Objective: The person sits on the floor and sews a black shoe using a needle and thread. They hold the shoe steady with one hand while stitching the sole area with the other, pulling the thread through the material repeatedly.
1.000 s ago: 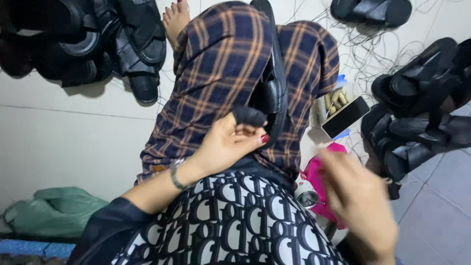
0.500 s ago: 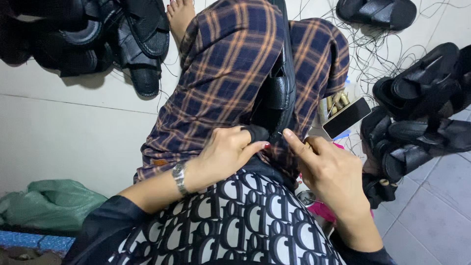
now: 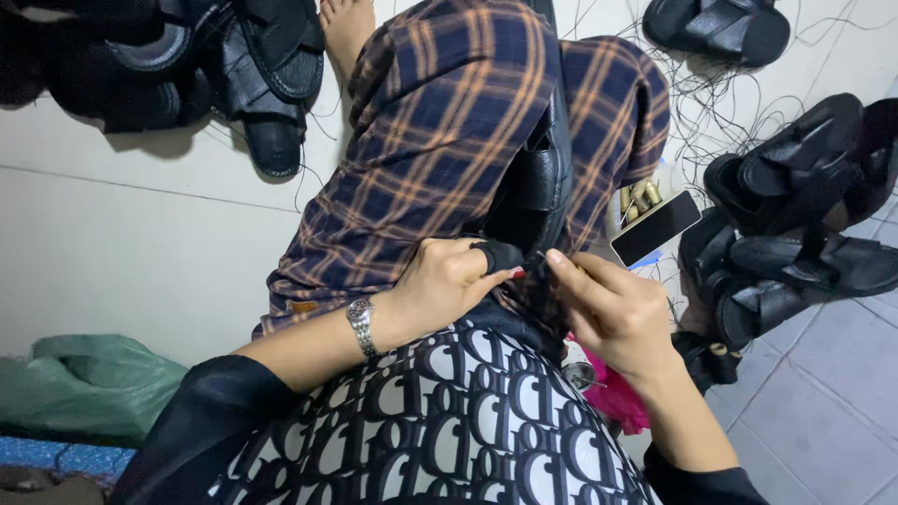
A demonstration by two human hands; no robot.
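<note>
Head view looks down on a seated person's lap, where both hands meet over a black sandal (image 3: 538, 178) wedged upright between the knees. Its material looks like smooth, slightly glossy leather, with a thick curved strap and a dark sole edge running up toward the feet. Soft plaid trousers (image 3: 440, 140) in navy with orange lines cover the legs, and a black-and-white patterned fabric (image 3: 449, 430) lies across the lap below the hands.

Left hand (image 3: 449, 281), with a metal link watch (image 3: 361, 324) on the wrist and red-painted nails, has its grip clamped together on the lower end of the sandal's strap, thumb and fingers pinching the black piece. Right hand (image 3: 613, 313) sits just beside it, fingers drawn together with the forefinger stretched toward the same spot; it seems to pinch something very thin, but what it is cannot be told.

Pale tiled floor (image 3: 112, 234) surrounds the legs. More black sandals lie in a heap at upper left (image 3: 215, 65), and another cluster of them lies at the right (image 3: 795, 224), all with broad matte straps and chunky soles. Thin dark threads (image 3: 711, 103) lie tangled on the floor near the right knee. A flat rectangular phone (image 3: 655, 227) with a dark screen rests near the right knee, a bright pink thing (image 3: 613, 397) shows under the right wrist, and a crumpled green plastic bag (image 3: 84, 383) lies at lower left.
</note>
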